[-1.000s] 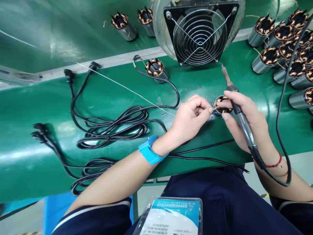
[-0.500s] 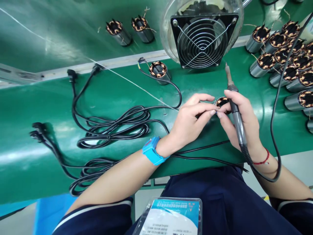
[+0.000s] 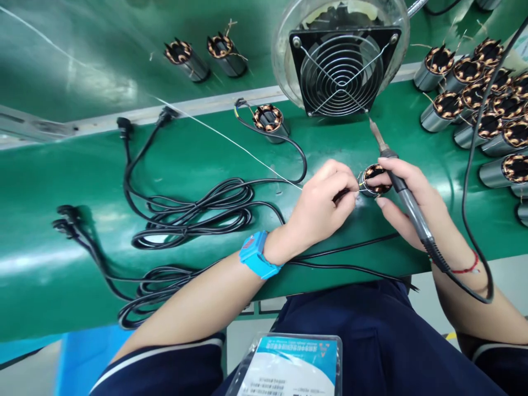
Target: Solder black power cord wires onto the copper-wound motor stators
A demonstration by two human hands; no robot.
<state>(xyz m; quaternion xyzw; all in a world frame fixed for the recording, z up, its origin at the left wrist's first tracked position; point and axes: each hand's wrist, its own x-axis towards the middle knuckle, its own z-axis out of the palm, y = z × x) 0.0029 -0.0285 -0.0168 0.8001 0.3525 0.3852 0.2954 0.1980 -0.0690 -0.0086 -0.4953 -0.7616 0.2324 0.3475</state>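
My left hand (image 3: pixel 324 206) is closed in a pinch on the end of a black power cord (image 3: pixel 340 194); thin wires reach from its fingertips to a motor stator (image 3: pixel 374 177). The stator stands on the bench with its copper windings facing up. A thin pale wire, like solder (image 3: pixel 247 154), runs from the upper left to my left hand. My right hand (image 3: pixel 418 203) is wrapped round a soldering iron (image 3: pixel 406 206), its tip up and away from the stator. One right finger reaches over the stator's rim, and the thumb is close beside it.
A fan (image 3: pixel 341 71) with a wire guard stands behind the stator. Several stators (image 3: pixel 443 110) crowd the right side. Another stator (image 3: pixel 270 124) with a cord attached stands left of the fan. Coiled black cords (image 3: pixel 193 212) lie at left. The iron's cable (image 3: pixel 470 165) loops at right.
My left fingers have curled in and drawn slightly left from the stator. My right thumb has moved away from them, and the iron has tilted further left, uncovering more of the stator.
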